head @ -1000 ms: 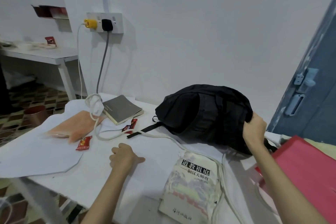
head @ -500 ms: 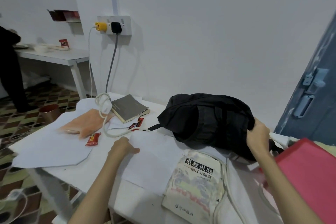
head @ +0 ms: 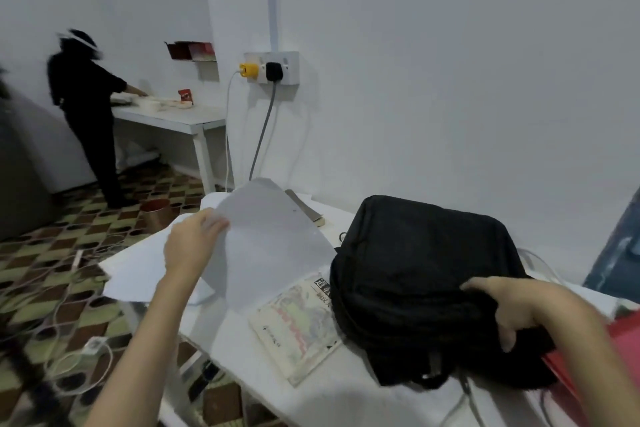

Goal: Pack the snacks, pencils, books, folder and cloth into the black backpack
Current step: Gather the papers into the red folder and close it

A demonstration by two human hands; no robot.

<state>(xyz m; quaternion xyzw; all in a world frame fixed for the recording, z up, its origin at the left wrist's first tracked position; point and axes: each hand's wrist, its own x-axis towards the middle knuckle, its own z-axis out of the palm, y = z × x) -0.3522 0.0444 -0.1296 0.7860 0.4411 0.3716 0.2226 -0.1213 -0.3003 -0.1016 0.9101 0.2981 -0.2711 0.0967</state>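
Observation:
The black backpack lies on the white table, and my right hand grips its near right edge. My left hand pinches the edge of a large white paper sheet and holds it lifted and tilted above the table. A worn paperback book lies flat by the table's front edge, partly under the backpack. A grey book's corner shows behind the lifted sheet. The red folder lies at the far right. The sheet hides the snacks and the orange cloth.
Another white sheet overhangs the table's left edge. White cables run behind the backpack. A wall socket holds two plugs. A person in black stands at a second white table at the back left. Cables litter the patterned floor.
My left hand has picked up the white paper sheet and raised it off the table. The backpack has moved toward me over the paperback. My view has swung left and back.

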